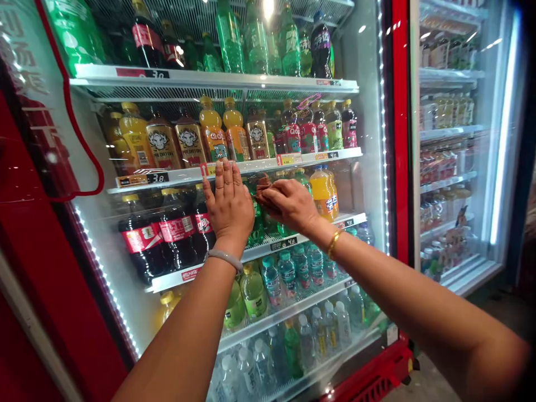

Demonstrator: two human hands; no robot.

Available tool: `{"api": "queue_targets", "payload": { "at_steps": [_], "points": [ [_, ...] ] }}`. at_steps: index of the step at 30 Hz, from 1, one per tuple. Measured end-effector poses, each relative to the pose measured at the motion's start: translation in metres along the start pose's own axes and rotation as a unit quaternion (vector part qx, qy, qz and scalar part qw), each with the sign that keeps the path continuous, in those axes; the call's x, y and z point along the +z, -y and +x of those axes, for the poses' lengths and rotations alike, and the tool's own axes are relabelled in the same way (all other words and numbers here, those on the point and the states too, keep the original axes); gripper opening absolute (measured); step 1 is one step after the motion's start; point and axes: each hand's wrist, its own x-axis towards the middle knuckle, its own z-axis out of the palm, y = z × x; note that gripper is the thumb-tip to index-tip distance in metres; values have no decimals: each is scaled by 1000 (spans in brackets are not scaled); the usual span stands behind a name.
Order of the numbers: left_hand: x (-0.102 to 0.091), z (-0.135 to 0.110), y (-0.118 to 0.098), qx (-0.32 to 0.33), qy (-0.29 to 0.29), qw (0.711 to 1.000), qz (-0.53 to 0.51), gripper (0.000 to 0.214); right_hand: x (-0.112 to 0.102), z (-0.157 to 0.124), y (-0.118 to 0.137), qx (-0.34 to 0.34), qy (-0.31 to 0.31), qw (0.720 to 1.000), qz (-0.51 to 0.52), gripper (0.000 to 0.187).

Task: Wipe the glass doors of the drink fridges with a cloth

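Note:
My left hand (pixel 229 205) lies flat against the glass door (pixel 293 329) of a lit drinks fridge, its fingers stretched upward. To its right, my right hand (pixel 291 204) is closed around a brown cloth (pixel 263 185), which it presses to the same glass. A pale bangle (pixel 225 259) circles my left wrist and a gold bracelet (pixel 334 244) my right. Behind the glass, the upper edge of the left hand overlaps a shelf rail (pixel 251 166). Cola bottles (pixel 178 229) stand left of the left hand, and orange soda bottles (pixel 324 192) right of the right hand.
Shelves inside the fridge carry several rows of bottles, among them small blue-capped bottles (pixel 287 273) lower down. A red door frame (pixel 400 139) borders the glass at right. Beyond it stands a second lit fridge (pixel 452 134). A red strip (pixel 69 106) curves at upper left.

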Motion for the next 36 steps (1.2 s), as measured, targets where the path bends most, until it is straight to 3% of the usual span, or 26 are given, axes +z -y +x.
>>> {"api": "queue_targets", "payload": {
  "at_steps": [3,6,8,10,12,14,17,20,24,28,32,34,36],
  "points": [
    [-1,0,-3,-3,9,1000,2,64,0,12,-17,71,-32,997,-13,26],
    [-2,1,-3,-6,26,1000,-3,65,8,33,-7,137,-65,988,-26,33],
    [-3,1,-3,-4,32,999,-7,64,13,34,6,117,-57,991,-28,30],
    [-4,1,-2,-5,34,999,-13,63,11,23,12,50,-26,998,-24,28],
    [-5,0,-4,-11,36,999,-22,64,5,8,4,-29,9,999,-17,28],
    [-6,0,-6,-15,43,999,-30,66,-2,0,-12,-65,22,998,-12,25],
    [-6,-1,-7,9,64,997,-35,67,-1,16,-30,18,-21,999,-20,25],
    [-4,-2,-6,31,73,996,-33,65,10,40,-19,106,-64,992,-21,32],
    [-4,-3,-5,19,81,995,-47,65,9,26,5,52,1,999,-1,30],
    [-5,-3,-7,16,85,995,-56,66,-10,-17,-11,0,78,997,21,29],
    [-5,-3,-7,19,85,995,-54,66,-8,-8,-28,118,-18,993,11,34],
    [-5,-4,-6,24,80,995,-50,65,1,10,-17,156,-58,986,2,38],
    [-4,-5,-4,31,76,996,-41,64,9,22,2,140,-53,989,-3,35]
  ]
}}
